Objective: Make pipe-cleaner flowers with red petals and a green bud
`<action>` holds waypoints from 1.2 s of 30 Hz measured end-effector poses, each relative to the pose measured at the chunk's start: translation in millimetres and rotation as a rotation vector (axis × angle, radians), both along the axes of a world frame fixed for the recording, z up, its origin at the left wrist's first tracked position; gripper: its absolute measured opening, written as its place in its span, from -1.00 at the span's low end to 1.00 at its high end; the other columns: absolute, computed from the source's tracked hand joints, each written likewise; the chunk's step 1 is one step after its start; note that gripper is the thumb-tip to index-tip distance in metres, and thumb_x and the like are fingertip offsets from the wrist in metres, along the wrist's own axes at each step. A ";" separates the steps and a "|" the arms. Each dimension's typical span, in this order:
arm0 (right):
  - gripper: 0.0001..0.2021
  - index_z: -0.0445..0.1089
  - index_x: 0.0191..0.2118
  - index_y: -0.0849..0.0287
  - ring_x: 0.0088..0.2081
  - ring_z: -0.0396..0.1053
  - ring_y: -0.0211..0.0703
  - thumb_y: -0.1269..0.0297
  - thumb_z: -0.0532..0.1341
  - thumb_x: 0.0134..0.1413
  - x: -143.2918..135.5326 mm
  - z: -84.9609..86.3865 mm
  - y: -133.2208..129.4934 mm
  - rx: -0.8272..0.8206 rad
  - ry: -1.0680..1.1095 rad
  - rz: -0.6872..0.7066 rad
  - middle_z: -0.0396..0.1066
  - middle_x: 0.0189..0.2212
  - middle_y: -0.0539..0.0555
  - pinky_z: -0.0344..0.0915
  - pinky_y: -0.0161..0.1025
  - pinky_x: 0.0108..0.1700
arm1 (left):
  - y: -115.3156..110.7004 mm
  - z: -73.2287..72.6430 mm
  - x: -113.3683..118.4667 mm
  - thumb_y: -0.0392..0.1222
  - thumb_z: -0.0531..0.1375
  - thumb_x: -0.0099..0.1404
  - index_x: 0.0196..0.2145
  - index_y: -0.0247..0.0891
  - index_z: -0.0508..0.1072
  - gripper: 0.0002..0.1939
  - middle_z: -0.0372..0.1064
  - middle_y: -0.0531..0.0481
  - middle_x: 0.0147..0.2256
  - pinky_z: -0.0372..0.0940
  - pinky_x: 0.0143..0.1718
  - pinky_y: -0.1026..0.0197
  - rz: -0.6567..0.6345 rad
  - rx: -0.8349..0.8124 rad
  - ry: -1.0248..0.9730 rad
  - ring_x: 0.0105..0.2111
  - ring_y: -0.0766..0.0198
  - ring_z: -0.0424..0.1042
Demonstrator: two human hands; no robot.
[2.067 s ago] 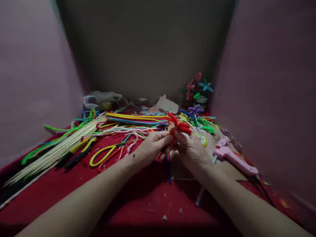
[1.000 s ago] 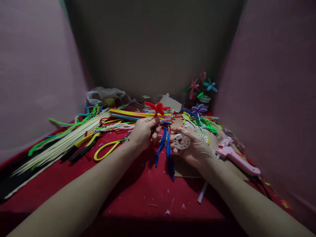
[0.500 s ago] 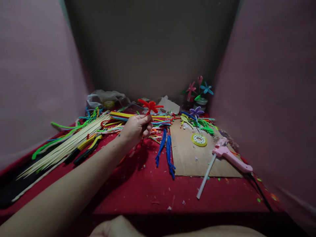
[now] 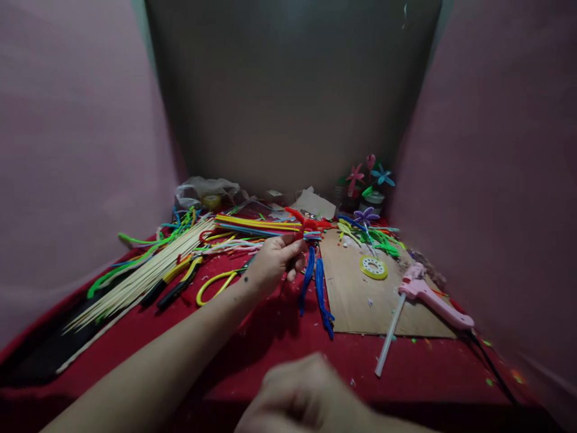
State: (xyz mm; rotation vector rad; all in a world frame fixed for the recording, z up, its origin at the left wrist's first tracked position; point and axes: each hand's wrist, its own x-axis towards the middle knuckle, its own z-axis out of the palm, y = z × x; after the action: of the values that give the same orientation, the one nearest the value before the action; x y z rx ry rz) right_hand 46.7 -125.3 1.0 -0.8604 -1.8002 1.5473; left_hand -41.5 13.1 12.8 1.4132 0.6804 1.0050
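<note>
Pinched between the thumb and fingers of my left hand (image 4: pixel 280 260) is a red pipe-cleaner flower (image 4: pixel 310 225), held above the middle of the table with its petals pointing up and right. A thin dark stem shows below the fingers. My right hand (image 4: pixel 300 397) is low at the front edge, blurred by motion, with its fingers curled; whether it holds anything is hidden. Just under the left hand lie two bundles of blue pipe cleaners (image 4: pixel 320 294). Yellow-handled scissors (image 4: pixel 216 287) rest beside the left wrist.
Pliers (image 4: pixel 178 279) and thin wooden sticks (image 4: pixel 139 276) lie at left. On the right, a cardboard sheet (image 4: pixel 351 307) carries a yellow tape roll (image 4: pixel 373 267) and a pink glue gun (image 4: pixel 435 294). Finished-looking flowers (image 4: pixel 383 174) stand in jars behind. Loose pipe cleaners (image 4: pixel 256 224) cross the back.
My right hand has risen into view from the bottom edge. The flower in my left hand has tilted, and the whole view has shifted, uncovering the yellow-handled scissors.
</note>
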 end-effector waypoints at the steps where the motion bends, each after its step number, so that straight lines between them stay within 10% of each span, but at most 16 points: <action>1: -0.73 0.53 -0.43 0.05 -0.49 0.35 -0.26 0.08 0.13 0.04 13.4 4.8 7.0 -0.003 0.019 -0.110 0.44 -0.54 -0.04 0.21 -0.33 -0.44 | -3.3 1.5 0.7 -0.07 0.16 0.18 -0.55 -0.30 0.27 -0.72 0.21 0.16 -0.72 -0.05 -0.74 0.42 -0.007 0.000 0.001 -0.79 0.53 0.12; 5: -0.85 0.53 -0.42 0.17 -0.58 0.20 -0.36 0.20 0.29 -0.10 54.4 16.7 46.5 -0.044 0.288 -0.691 0.38 -0.61 -0.03 0.14 -0.38 -0.52 | -14.8 7.6 6.4 -0.08 0.14 0.21 -0.53 -0.29 0.25 -0.73 0.20 0.17 -0.73 -0.04 -0.75 0.41 -0.028 -0.007 0.020 -0.81 0.51 0.10; 12: -0.88 0.52 -0.41 0.21 -0.56 0.19 -0.34 0.32 0.34 -0.19 58.1 19.3 84.6 -0.071 0.686 -0.611 0.37 -0.60 -0.02 0.13 -0.37 -0.52 | -24.6 10.6 20.4 -0.06 0.05 0.28 -0.49 -0.31 0.32 -0.71 0.21 0.14 -0.77 -0.04 -0.74 0.40 -0.171 0.029 0.094 -0.81 0.49 0.12; 25: -0.83 0.47 -0.58 0.22 -0.57 0.22 -0.37 0.41 0.43 -0.49 61.8 15.9 102.4 -0.240 0.915 -0.578 0.36 -0.65 -0.06 0.21 -0.41 -0.49 | -13.9 -1.5 29.7 -0.01 0.12 0.23 -0.42 -0.31 0.33 -0.72 0.15 0.20 -0.74 0.03 -0.81 0.41 -0.464 -0.389 -0.178 -0.86 0.55 -0.06; 30: -0.87 0.44 -0.59 0.19 -0.67 0.16 -0.35 0.40 0.39 -0.39 57.7 7.8 107.6 -0.290 0.890 -0.601 0.32 -0.69 -0.07 0.14 -0.35 -0.63 | -19.0 -1.0 31.8 0.01 0.19 0.15 -0.47 -0.30 0.30 -0.70 0.29 0.11 -0.64 0.13 -0.73 0.40 -0.207 -0.119 0.096 -0.75 0.44 0.25; 36: -0.88 0.43 -0.59 0.21 -0.67 0.20 -0.29 0.39 0.38 -0.35 55.4 1.2 109.6 -0.287 0.856 -0.562 0.34 -0.70 -0.06 0.16 -0.32 -0.63 | -21.5 -7.0 31.7 0.02 0.06 0.25 -0.56 -0.29 0.26 -0.64 0.19 0.15 -0.74 -0.01 -0.79 0.43 -0.076 -0.005 0.204 -0.81 0.48 0.16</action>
State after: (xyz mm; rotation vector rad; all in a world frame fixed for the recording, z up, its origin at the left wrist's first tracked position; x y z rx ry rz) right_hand 102.1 -15.7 2.3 -0.6025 -0.6693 1.4701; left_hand -9.7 -8.3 5.8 1.5392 0.7712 0.8056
